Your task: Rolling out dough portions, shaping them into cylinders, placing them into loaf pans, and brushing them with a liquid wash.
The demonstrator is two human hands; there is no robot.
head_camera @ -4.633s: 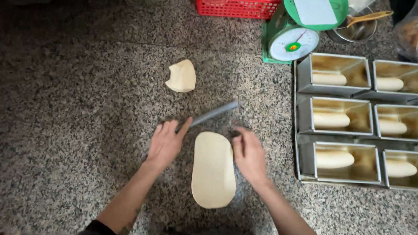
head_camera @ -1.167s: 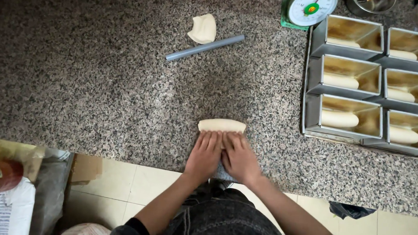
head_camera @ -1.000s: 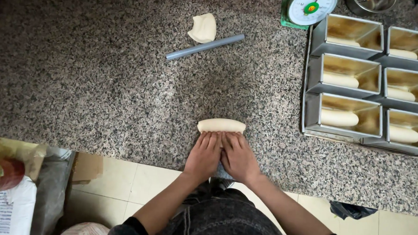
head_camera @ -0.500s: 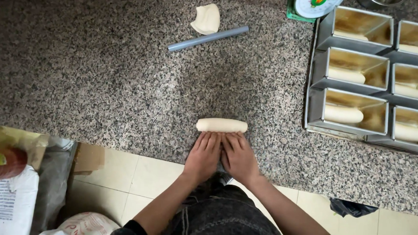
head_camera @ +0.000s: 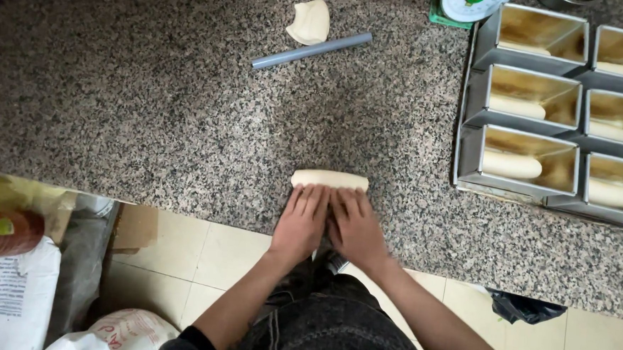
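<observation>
A pale rolled log of dough (head_camera: 329,179) lies on the speckled granite counter (head_camera: 151,117), close to its near edge. My left hand (head_camera: 302,221) and my right hand (head_camera: 355,227) lie flat side by side just behind the log, fingertips pressed against it and fingers held together. Farther back on the counter sit a grey rolling pin (head_camera: 311,51) and a small pale piece of dough (head_camera: 309,22).
Metal loaf tins (head_camera: 528,108), several with dough logs inside, stand in rows at the right. A green kitchen scale (head_camera: 470,2) is at the top edge. Below the counter are a tiled floor, white sacks (head_camera: 6,301) at left and a dark bag (head_camera: 518,306) at right.
The flat oval of dough has been rolled up into a short log near the counter's edge. In the last second my hands stay on it and the log rolls slightly away from me.
</observation>
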